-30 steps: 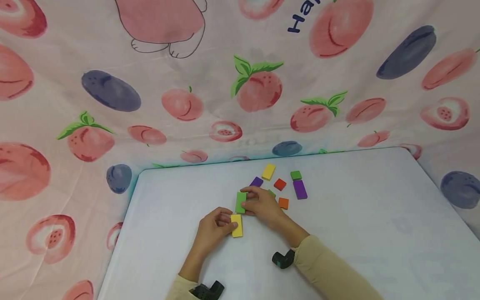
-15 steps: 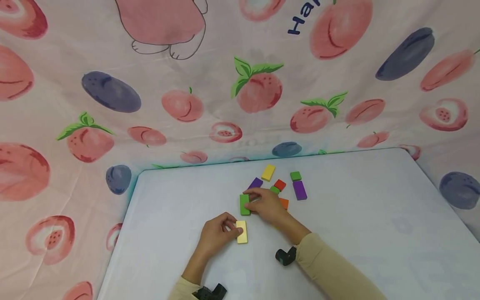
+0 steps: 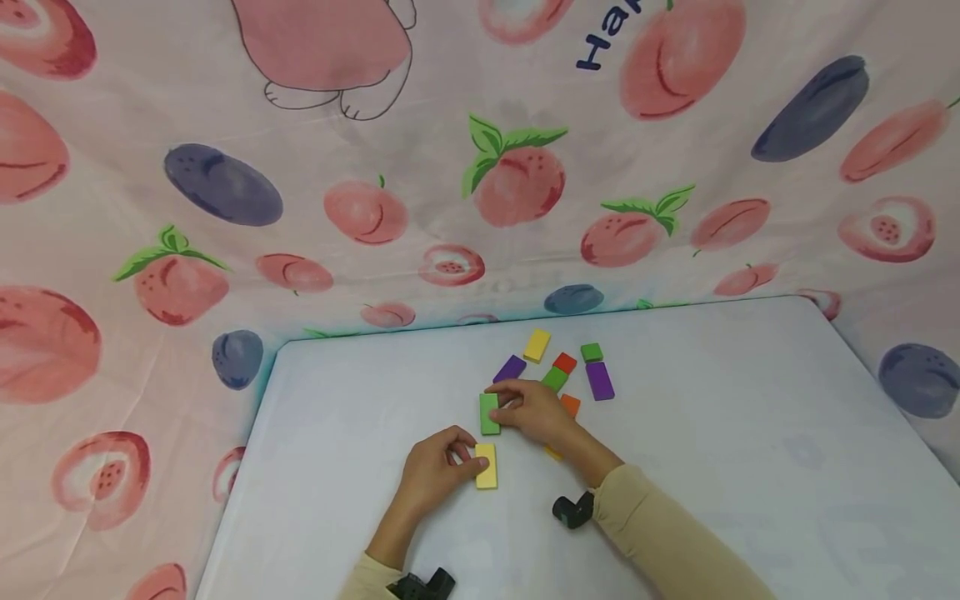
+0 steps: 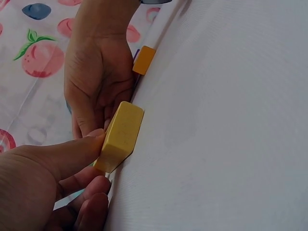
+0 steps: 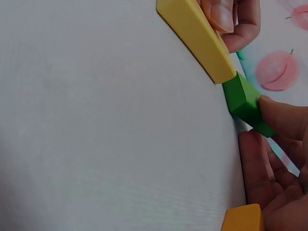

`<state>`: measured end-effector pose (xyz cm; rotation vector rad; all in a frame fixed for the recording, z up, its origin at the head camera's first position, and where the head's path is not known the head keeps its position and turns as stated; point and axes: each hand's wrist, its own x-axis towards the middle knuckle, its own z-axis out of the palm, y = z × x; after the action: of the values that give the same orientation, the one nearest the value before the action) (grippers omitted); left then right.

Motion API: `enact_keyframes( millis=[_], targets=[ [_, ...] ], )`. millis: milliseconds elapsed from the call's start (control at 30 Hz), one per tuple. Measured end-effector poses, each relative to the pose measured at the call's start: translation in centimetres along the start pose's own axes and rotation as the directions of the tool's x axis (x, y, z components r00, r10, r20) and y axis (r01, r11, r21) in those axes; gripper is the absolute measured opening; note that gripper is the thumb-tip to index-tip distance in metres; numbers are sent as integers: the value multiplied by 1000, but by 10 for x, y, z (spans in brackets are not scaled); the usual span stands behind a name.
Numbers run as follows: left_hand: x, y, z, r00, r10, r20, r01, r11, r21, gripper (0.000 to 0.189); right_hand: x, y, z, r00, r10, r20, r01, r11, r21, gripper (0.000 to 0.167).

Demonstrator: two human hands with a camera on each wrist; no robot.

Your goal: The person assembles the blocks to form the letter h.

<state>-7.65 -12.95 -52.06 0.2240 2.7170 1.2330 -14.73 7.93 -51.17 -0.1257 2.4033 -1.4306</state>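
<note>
In the head view my left hand [image 3: 438, 467] pinches a yellow block [image 3: 486, 467] by its left side, thumb on top. Just beyond it, my right hand [image 3: 536, 412] holds a green block [image 3: 489, 414] between thumb and fingers. Seen from the right wrist, the near end of the yellow block [image 5: 197, 41] meets or overlaps the green block [image 5: 245, 103]. The left wrist view shows the thumb of my left hand [image 4: 48, 178] against the yellow block [image 4: 120, 134]; the green one is hidden there.
Behind my right hand lie a purple block [image 3: 510, 368], a yellow block [image 3: 537, 345], a red block [image 3: 565, 362] and another green block [image 3: 555, 379]. Farther right, a small green block [image 3: 592, 352] touches a purple block [image 3: 600, 380]. An orange block [image 3: 571, 406] and a yellow-orange block [image 3: 552, 452] lie beside my right wrist.
Both hands have shifted slightly right and nearer to me, carrying the yellow and green blocks. The red block and the green block behind my right hand have shifted slightly; more of that green block shows.
</note>
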Motion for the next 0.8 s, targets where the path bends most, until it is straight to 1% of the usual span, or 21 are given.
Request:
enact_keyframes(
  millis=[233, 367, 467, 700, 800],
  targets=[
    [0, 0, 0, 1000, 11, 1, -11, 1000, 6, 25, -1, 2, 2, 999, -35, 11, 36, 999, -24, 35],
    [0, -1, -1, 1000, 10, 6, -10, 1000, 7, 25, 0, 4, 3, 997, -73, 20, 73, 997, -24, 35],
    [0, -1, -1, 1000, 8, 9, -8, 1000, 2, 24, 0, 5, 3, 996, -82, 19, 83, 996, -29, 34],
    [1, -2, 0, 1000, 11, 6, -11, 1000, 2, 24, 1, 5, 5, 996, -91, 21, 92, 991, -96, 33],
    [1, -3, 0, 1000, 14, 9, -14, 1000, 7, 25, -1, 4, 5, 995, -98, 26, 100, 990, -103, 34]
  ],
)
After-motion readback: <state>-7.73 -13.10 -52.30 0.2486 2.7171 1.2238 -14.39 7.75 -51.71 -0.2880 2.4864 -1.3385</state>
